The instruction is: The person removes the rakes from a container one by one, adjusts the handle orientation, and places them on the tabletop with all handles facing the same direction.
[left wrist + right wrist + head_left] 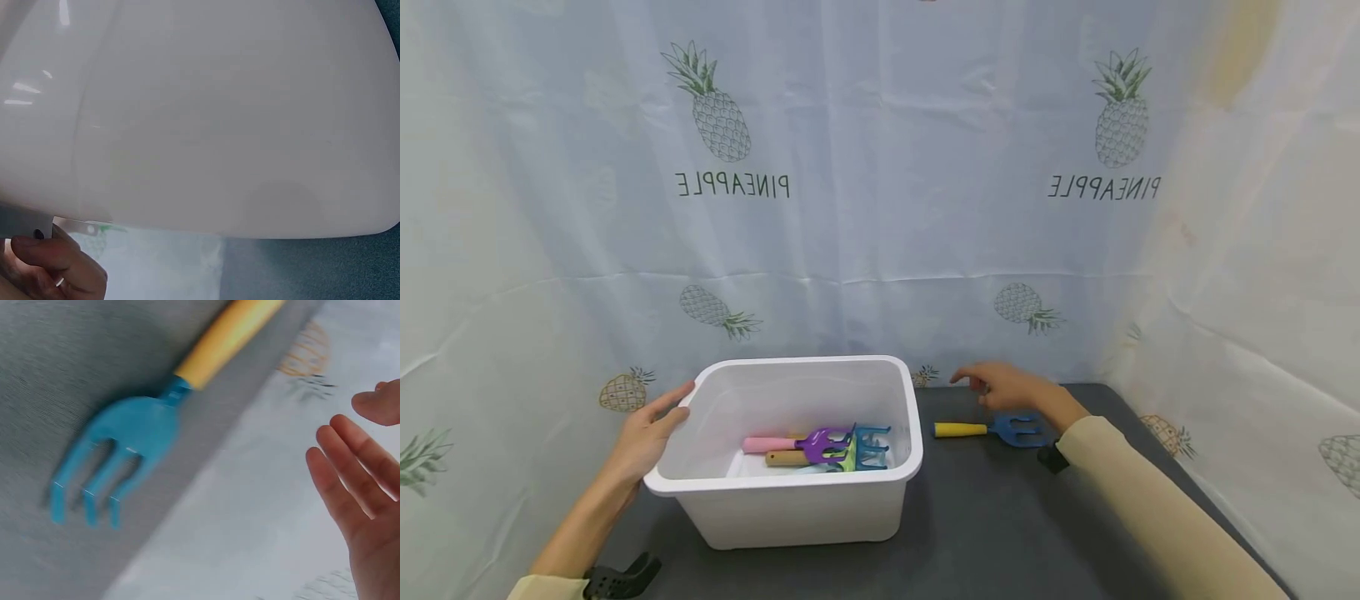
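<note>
A white plastic tub (797, 512) stands on the dark table, and my left hand (643, 437) grips its left rim. The left wrist view shows the tub's outer wall (206, 125), with the curled fingers (62, 262) at its rim. Inside the tub lie several small garden hand tools, among them a purple fork with a pink handle (767, 445) and a blue rake (871, 446). To the right, a blue hand fork (140, 425) with a yellow handle (960, 429) lies on the table. My right hand (1007, 387) hovers just beyond it, fingers extended, holding nothing.
A pale curtain (880, 208) printed with pineapples hangs behind the table and along both sides. The dark tabletop (985, 517) extends in front and to the right of the tub. Black bands (621, 577) are on the wrists.
</note>
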